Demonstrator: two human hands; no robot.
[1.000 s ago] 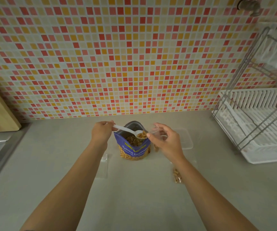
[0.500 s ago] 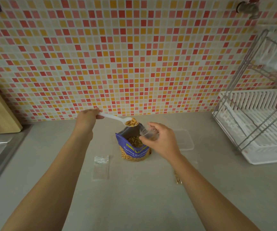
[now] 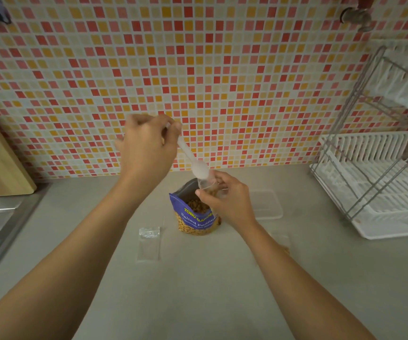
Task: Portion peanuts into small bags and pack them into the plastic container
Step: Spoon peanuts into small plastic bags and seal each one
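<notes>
Head view. Grips the handle of a white plastic spoon (image 3: pixel 192 160) in the left hand (image 3: pixel 146 146), fingers curled round it, raised in front of the tiled wall (image 3: pixel 222 69). Angles the spoon's bowl down and to the right, its tip at the mouth of a small clear bag (image 3: pixel 207 186). Pinches that bag's top edge between thumb and fingertips of the right hand (image 3: pixel 227 204), just below and right of the left hand. Shows something brown inside the bag, too blurred to tell more.

Directly beneath both hands, on the counter (image 3: pixel 198 290): the blue peanut pouch (image 3: pixel 194 218), upright and open, peanuts showing at its mouth. Just right of the right hand: the clear plastic container (image 3: pixel 267 204), apart from the pouch. Below the left hand, beside the left forearm: a flat empty bag (image 3: pixel 149 244). Beside the right forearm: another little bag (image 3: pixel 282 245) holding peanuts, partly hidden. Far right of the right hand: a white dish rack (image 3: pixel 381 192).
</notes>
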